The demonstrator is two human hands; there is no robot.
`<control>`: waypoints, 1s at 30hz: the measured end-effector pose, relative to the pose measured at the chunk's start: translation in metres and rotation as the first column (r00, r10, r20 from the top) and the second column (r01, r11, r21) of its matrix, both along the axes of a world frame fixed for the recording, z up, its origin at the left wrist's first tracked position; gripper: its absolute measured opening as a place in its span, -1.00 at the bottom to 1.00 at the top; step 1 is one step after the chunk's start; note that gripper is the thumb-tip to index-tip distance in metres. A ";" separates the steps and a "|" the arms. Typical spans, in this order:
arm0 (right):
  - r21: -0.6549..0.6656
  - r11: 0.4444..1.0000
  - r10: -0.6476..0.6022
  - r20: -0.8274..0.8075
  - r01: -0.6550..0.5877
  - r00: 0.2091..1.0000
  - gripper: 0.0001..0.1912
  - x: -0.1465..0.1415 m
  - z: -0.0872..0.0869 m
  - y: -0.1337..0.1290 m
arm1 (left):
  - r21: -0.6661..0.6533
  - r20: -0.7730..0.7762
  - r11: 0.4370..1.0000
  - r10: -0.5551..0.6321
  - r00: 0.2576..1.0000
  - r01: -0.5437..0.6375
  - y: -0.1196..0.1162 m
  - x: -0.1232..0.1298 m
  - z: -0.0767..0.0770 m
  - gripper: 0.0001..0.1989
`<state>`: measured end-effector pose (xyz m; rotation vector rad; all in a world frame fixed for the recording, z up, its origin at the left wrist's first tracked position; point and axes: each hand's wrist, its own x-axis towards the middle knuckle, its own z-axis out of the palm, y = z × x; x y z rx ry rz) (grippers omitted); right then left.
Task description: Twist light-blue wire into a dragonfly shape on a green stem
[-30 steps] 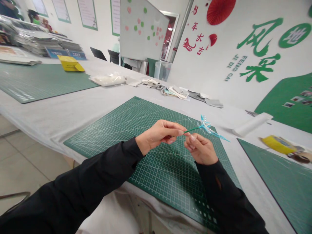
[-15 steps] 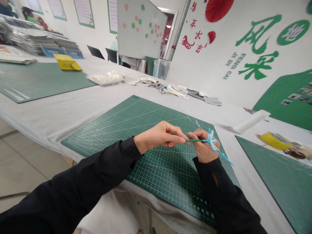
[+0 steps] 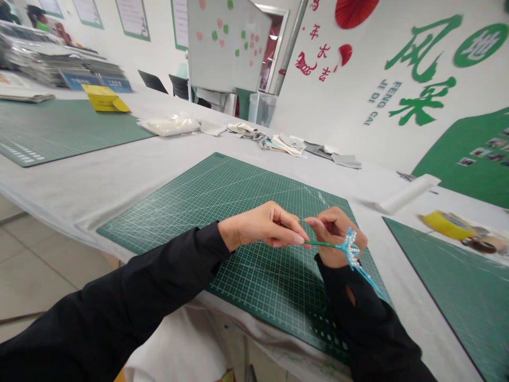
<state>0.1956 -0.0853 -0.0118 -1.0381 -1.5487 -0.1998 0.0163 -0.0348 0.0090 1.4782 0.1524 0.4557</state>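
As left fingers [image 3: 292,237] pinch its green stem [image 3: 320,243], a beaded flower [image 3: 350,248] by curled right fingers [image 3: 330,220], below wall lettering [image 3: 384,102] FENG CAI.

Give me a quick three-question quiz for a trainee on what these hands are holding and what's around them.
1. Is the beaded blue sprig nearer the left hand or the right hand?
2. True or false: the white roll lies off the cutting mat under the hands.
3. What colour is the stem below the sprig? A green, B red, C yellow.

Key: 1 right hand; 2 true; 3 A.
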 end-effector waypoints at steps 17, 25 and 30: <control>-0.173 0.975 -0.150 -0.053 0.139 0.987 -0.64 -0.001 0.003 0.001 | -0.056 0.080 0.992 0.117 0.990 -0.113 0.000 0.000 0.001 -0.87; -0.243 0.963 -0.166 -0.194 0.117 0.967 -0.64 0.006 -0.001 0.008 | -0.076 0.168 0.944 0.330 0.929 -0.321 0.001 0.005 0.001 -0.86; -0.325 0.944 -0.131 -0.237 0.049 0.963 -0.60 0.000 0.002 0.005 | -0.177 0.203 0.901 0.427 0.881 -0.396 -0.002 0.008 0.005 -0.84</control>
